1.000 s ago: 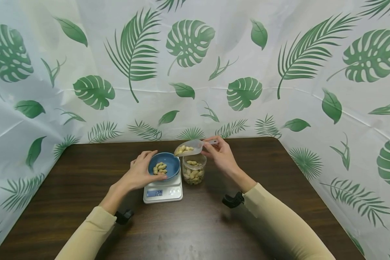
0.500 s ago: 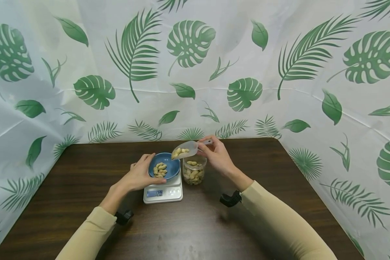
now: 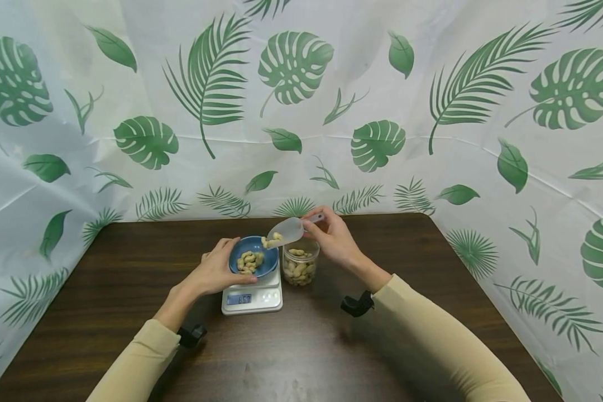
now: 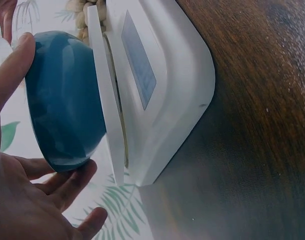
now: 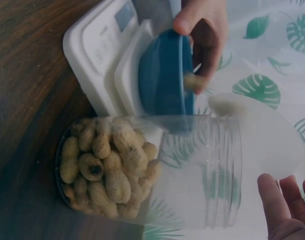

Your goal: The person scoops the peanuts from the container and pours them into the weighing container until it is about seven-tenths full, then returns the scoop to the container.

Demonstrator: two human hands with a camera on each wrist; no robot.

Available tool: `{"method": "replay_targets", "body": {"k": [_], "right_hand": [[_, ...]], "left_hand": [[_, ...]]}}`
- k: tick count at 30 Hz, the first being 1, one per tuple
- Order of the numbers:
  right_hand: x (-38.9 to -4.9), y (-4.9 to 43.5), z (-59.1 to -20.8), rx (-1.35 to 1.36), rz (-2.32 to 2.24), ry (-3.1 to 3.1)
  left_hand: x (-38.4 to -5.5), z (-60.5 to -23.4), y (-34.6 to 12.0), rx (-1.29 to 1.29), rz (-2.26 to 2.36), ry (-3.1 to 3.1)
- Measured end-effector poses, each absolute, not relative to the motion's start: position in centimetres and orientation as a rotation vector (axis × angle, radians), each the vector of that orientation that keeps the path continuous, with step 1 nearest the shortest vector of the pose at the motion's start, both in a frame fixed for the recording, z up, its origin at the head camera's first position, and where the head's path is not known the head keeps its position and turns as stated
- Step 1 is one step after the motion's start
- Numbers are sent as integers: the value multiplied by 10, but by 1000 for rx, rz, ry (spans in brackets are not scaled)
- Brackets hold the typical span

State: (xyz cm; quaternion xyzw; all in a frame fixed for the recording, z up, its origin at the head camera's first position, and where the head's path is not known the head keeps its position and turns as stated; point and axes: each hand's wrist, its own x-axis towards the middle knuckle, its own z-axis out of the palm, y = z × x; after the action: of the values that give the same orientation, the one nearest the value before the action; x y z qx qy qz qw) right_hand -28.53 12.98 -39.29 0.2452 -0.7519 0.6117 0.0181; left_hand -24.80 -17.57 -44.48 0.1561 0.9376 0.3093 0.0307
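My left hand (image 3: 212, 273) holds a blue bowl (image 3: 270, 258) by its sides, thumb at the near rim and fingers round the far side. The bowl stands on a white kitchen scale (image 3: 267, 301), with several peanuts (image 3: 248, 261) inside. Pinched by its handle in my right hand (image 3: 335, 241), a translucent scoop (image 3: 287, 229) tilts down over the bowl's right rim. A few peanuts lie at the scoop's lip, and a blurred one drops into the bowl in the right wrist view. Just right of the scale, under the scoop, is a clear jar (image 5: 187, 170) part full of peanuts.
The dark wooden table (image 3: 301, 357) ends at a white sheet (image 3: 311, 167) printed with green leaves, hung behind and at both sides. The jar is uncovered and stands close beside the scale. A lit display (image 3: 239, 299) faces the person.
The scoop has moved left toward the bowl and tipped further down. Peanuts have slid from it, and more lie in the bowl. The scale's digits have changed; the left hand stays put.
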Motion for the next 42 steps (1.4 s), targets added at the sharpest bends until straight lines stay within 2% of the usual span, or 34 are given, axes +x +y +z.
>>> {"method": "replay_targets", "body": {"k": [23,42], "right_hand": [[-280,156,-367,794,1736,-2413],[-283,174,-338,871,1380,-2642]], "left_hand": [[-247,-444,-175,463,981,2869],[-251,-431,-164,511,952,2923]]}}
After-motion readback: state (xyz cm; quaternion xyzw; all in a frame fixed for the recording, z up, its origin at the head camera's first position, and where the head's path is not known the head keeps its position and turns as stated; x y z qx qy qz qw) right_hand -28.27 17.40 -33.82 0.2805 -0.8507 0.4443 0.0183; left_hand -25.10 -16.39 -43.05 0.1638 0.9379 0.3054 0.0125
